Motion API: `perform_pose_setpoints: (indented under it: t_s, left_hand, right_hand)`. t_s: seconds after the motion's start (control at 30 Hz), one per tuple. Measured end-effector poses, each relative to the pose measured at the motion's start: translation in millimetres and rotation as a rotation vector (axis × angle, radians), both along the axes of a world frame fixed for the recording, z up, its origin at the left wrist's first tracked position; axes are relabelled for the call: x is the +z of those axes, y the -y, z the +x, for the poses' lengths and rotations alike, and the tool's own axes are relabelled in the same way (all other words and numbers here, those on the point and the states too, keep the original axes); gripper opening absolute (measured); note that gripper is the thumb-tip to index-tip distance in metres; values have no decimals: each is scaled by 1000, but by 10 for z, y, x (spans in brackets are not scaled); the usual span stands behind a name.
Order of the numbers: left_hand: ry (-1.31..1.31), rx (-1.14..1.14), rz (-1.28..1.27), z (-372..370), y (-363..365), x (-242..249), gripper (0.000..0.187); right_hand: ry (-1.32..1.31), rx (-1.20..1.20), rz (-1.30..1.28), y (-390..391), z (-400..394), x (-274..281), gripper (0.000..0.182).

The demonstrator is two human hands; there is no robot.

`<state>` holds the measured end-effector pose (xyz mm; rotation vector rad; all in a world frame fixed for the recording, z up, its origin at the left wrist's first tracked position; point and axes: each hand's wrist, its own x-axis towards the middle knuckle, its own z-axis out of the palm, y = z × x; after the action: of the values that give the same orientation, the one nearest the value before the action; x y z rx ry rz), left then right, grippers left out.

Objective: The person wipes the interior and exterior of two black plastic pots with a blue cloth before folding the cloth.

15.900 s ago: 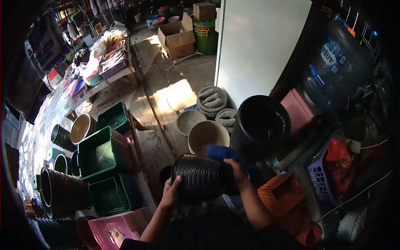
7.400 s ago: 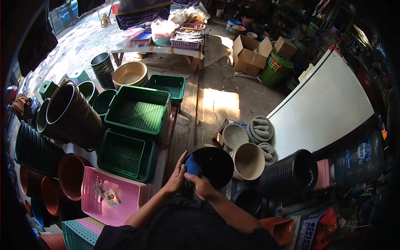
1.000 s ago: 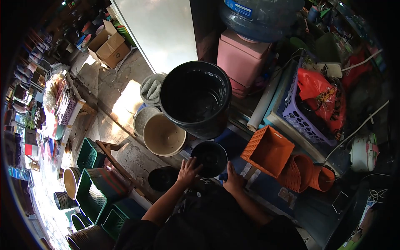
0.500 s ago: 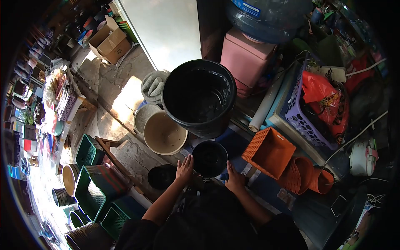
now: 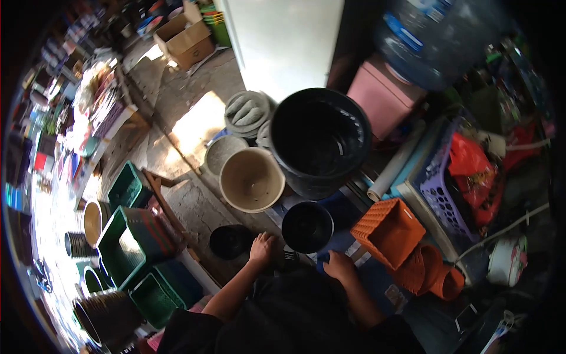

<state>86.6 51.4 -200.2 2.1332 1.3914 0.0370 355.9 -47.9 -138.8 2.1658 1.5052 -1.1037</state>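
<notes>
Change: both hands have come off the small black pot, which half a second ago sat between them and now stands alone on the floor.
Left hand: open, empty, fingers spread, low beside the pot.
Right hand: loosely curled over a bit of blue cloth; whether it grips, cannot tell.
Black pots: two small ones, the second just left of the left hand, plus one big black bucket behind.
Beige bowls: one large, one grey behind it.
Orange: one square basket, some stacked orange pots.
Green crates: three at left.
Behind: pink box, water jug, label blurred, unreadable.
</notes>
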Motion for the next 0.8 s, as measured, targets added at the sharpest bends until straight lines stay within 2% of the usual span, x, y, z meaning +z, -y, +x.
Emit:
perform_pose_setpoints:
  t_s: [0.03,0.1,0.13,0.2,0.23,0.33,0.4,0.5,0.57,0.6,0.67,0.8]
  left_hand:
    - [35,47,-140,-152,66,-51,34]
    - [80,233,-153,-424,309,-119,30]
    - [124,372,-160,-569,424,-135,31]
    - [59,510,-161,-923,636,-172,34]
    - [-4,591,-162,-1082,742,-165,37]
    - [-59,943,-279,-1510,924,-81,44]
    - [-35,1095,-212,-1801,1048,-263,40]
    - [-98,1145,-261,-2180,1023,-477,35]
    - [102,1181,-332,-2363,1004,-696,31]
    - [98,1181,-351,-2459,984,-851,31]
    - [168,1116,-343,-2609,899,-1210,39]
    - [215,1104,-387,-2865,655,-1876,44]
  right_hand:
    - [-87,-1,62,-31,-44,150,54]
    - [-237,14,135,-132,-188,245,47]
    - [-247,65,122,-216,-295,245,47]
    - [-447,110,131,-361,-558,232,45]
    - [-545,125,247,-419,-749,152,46]
    - [-540,149,70,-716,-1394,156,53]
    - [-575,206,71,-842,-1781,-116,57]
    - [-487,321,59,-1070,-2332,-662,58]
    - [-384,379,56,-1190,-2642,-1113,57]
    - [-334,387,50,-1238,-2769,-1392,56]
    - [-298,339,-40,-1419,-3016,-1754,51]
    - [-229,221,-53,-1664,-3355,-2301,56]
